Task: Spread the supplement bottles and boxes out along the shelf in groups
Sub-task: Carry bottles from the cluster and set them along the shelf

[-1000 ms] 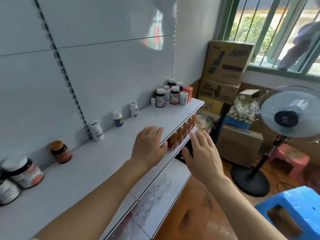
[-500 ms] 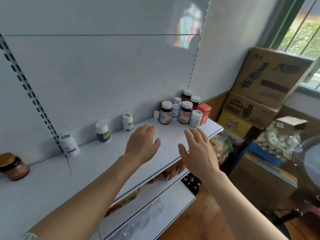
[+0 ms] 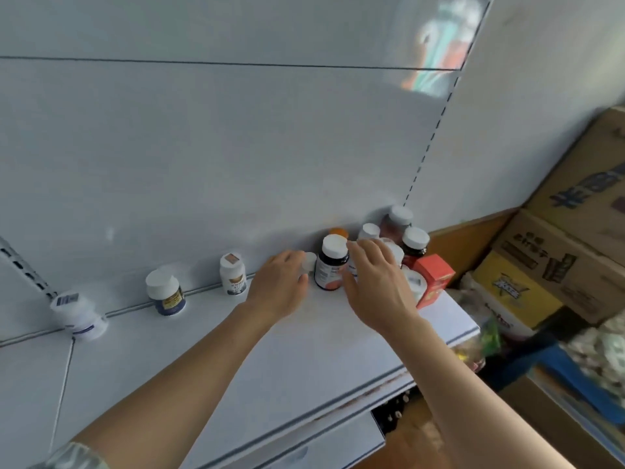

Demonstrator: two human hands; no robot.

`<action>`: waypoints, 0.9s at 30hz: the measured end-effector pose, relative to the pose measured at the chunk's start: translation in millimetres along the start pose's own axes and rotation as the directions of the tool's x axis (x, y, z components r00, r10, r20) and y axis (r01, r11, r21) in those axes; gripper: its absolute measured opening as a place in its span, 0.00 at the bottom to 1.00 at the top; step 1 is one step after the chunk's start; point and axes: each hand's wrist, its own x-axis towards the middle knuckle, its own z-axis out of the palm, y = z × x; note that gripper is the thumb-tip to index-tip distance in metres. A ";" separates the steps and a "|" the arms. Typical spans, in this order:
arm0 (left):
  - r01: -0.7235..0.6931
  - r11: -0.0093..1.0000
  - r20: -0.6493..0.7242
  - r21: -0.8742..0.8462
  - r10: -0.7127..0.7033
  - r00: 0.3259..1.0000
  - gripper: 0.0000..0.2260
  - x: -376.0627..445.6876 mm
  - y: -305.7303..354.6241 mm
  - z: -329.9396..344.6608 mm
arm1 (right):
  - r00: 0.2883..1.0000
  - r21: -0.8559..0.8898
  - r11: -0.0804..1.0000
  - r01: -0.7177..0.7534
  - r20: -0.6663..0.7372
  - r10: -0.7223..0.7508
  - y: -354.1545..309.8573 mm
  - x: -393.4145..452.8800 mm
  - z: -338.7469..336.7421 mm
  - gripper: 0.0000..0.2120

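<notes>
Three bottles (image 3: 162,292) are already standing apart along the shelf (image 3: 304,360) at lower left; the cluster (image 3: 399,252) at centre right is waiting. Left hand (image 3: 279,286) and right hand (image 3: 375,282), fingers loose and holding nothing, are flanking the dark bottle (image 3: 332,267).

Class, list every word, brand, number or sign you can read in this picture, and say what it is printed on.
No text reads with certainty.
Bottle labels, e.g. dark bottle: too blurred.
Barcode sticker on white bottle: unreadable.
Red box: no legible print.
Cardboard cartons: large characters, blurred and cut off.
Yellow carton: logo, illegible.
</notes>
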 end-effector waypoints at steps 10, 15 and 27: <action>0.120 0.993 0.035 -0.003 -0.119 0.992 0.15 51.2 -1.1 37.7 | 0.955 0.123 0.957 0.264 0.104 -0.277 51.6 71.7 38.6 0.11; 0.141 0.988 -0.062 -0.059 -0.144 0.988 0.08 54.3 -0.5 52.2 | 0.939 0.180 0.937 0.298 0.124 -0.322 59.5 80.8 44.3 0.10; 0.264 0.478 0.095 -0.838 -0.348 0.933 0.09 4.6 5.4 -16.1 | 0.952 0.652 0.750 0.114 0.144 -0.269 48.8 93.7 0.3 0.10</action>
